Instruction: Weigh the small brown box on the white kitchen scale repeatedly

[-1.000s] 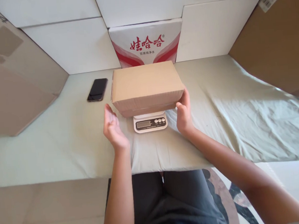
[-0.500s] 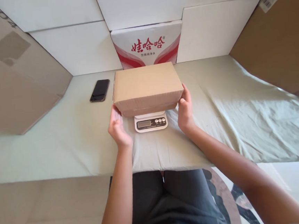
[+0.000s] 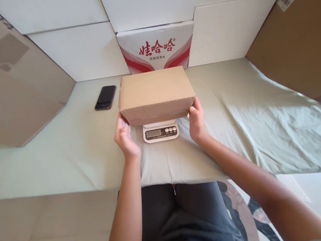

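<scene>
A brown cardboard box (image 3: 155,89) sits over a white digital kitchen scale (image 3: 161,138), whose display and buttons show in front of it. The box hides the scale's platform, so I cannot tell whether its full weight rests there. My left hand (image 3: 125,136) grips the box's front left lower corner, fingers reaching under or behind it. At the opposite end, my right hand (image 3: 196,119) holds the front right corner, with its fingers along the side. The scale's display looks blank.
A black smartphone (image 3: 105,97) lies left of the box on the pale green cloth (image 3: 54,159). Behind stand white boxes (image 3: 234,31) and a red-and-white printed carton (image 3: 156,47). Large cardboard boxes flank the table at left (image 3: 19,87) and right (image 3: 294,45).
The whole view has shifted slightly. Both hands stay on the box, which keeps about the same place over the scale.
</scene>
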The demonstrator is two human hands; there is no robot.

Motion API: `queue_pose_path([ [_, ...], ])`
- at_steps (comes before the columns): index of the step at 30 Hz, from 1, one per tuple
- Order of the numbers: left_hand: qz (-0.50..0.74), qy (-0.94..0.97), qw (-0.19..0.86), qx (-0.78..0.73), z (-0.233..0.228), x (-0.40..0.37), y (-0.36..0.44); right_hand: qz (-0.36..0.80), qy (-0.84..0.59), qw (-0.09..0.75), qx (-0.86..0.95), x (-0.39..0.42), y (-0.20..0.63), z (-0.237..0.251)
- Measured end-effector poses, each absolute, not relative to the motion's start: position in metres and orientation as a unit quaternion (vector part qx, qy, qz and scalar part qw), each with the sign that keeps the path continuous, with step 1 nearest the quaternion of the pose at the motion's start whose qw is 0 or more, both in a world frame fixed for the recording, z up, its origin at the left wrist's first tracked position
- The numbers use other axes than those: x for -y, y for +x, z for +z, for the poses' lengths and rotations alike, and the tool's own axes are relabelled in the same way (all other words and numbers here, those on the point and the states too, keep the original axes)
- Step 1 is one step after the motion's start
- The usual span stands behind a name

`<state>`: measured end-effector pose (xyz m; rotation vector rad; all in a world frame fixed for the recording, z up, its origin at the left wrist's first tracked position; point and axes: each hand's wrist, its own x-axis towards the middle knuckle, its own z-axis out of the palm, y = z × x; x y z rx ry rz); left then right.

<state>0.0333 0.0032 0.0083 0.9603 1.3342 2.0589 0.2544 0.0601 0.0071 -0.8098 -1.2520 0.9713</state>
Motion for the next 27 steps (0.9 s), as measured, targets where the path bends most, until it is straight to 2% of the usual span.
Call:
queue_pose_path([
  [27,0.737,0.376,0.281,-0.486,0.0169,0.0018,0.0395,0.449,-0.351,0.602,0.559,-0.0619,0.2550,0.0119],
])
